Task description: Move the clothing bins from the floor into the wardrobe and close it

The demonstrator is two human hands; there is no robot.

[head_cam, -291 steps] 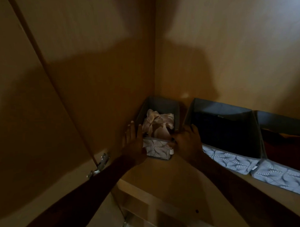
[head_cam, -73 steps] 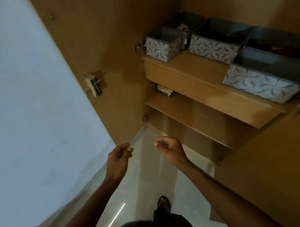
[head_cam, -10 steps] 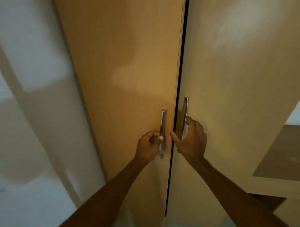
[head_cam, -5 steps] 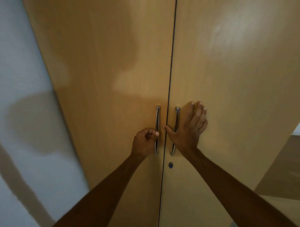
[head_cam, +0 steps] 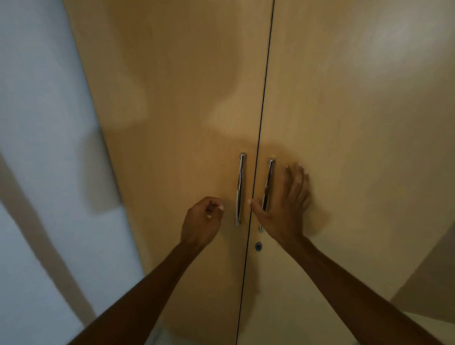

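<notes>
Two doors (head_cam: 183,127) — two handles (head_cam: 240,187) — two hands (head_cam: 201,221)

Both arms stretch forward; left hand (head_cam: 201,221) curled, holding nothing; right hand (head_cam: 284,206) flat, fingers straight

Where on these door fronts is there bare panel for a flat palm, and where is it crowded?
Free: the left door above the left handle, between wall and seam; the right door beyond the right hand. Crowded: the seam strip, with the right handle, keyhole and the left hand.
</notes>
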